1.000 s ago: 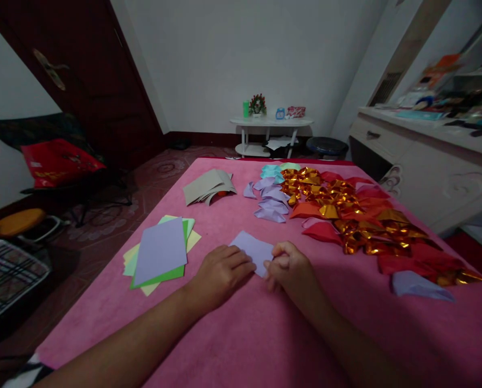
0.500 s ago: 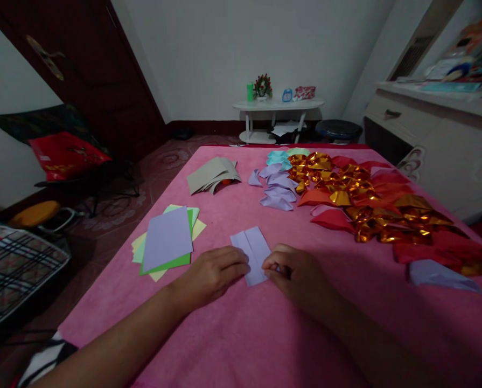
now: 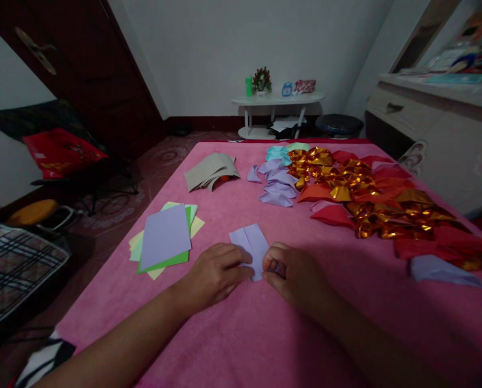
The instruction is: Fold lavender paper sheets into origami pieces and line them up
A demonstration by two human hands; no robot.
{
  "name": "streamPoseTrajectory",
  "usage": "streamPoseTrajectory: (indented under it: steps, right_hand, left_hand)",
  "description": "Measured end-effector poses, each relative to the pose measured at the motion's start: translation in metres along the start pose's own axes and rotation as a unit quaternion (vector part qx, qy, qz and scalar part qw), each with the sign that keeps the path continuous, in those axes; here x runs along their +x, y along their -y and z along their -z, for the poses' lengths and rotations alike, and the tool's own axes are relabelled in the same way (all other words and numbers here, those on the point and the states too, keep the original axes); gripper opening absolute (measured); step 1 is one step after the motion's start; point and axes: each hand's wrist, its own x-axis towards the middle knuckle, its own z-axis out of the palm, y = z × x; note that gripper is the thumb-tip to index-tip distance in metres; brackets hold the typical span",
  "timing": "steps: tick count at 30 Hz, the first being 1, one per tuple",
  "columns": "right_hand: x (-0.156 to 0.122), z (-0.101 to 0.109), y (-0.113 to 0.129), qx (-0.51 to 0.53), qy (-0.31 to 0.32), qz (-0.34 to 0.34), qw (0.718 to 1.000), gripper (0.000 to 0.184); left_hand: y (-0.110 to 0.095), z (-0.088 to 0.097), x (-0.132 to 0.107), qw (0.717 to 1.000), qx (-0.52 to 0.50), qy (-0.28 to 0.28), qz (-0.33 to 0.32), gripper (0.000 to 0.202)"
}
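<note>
A small lilac paper (image 3: 251, 242), folded so two flaps meet along a middle line, lies on the pink tablecloth (image 3: 244, 334) in front of me. My left hand (image 3: 214, 272) presses on its near left corner with the fingers curled together. My right hand (image 3: 293, 272) pinches its near right corner between thumb and fingers.
A stack of lilac, green and yellow sheets (image 3: 166, 237) lies to the left. Grey sheets (image 3: 210, 170) sit farther back. Folded lilac pieces (image 3: 277, 188), gold and red folded pieces (image 3: 365, 202) and one lilac piece (image 3: 442, 269) fill the right side. A white cabinet (image 3: 446, 140) stands right.
The lilac paper went from a flat slanted sheet to a narrower piece with two flaps meeting in the middle. Both hands closed in on its near end. The view shifted slightly.
</note>
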Motion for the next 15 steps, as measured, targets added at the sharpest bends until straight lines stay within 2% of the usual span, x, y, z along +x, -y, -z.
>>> streamPoseTrajectory:
  steps: [8, 15]
  right_hand:
    - [0.0, 0.0025, 0.0022, 0.008, 0.015, 0.004, 1.0, 0.014]
    - [-0.0048, 0.0003, -0.0042, 0.024, 0.005, 0.032, 0.999, 0.016]
  left_hand:
    - [-0.0053, -0.0026, 0.003, 0.997, -0.046, -0.003, 0.063, 0.02]
    - [-0.006, -0.0031, 0.0075, 0.987, -0.112, -0.017, 0.114, 0.018]
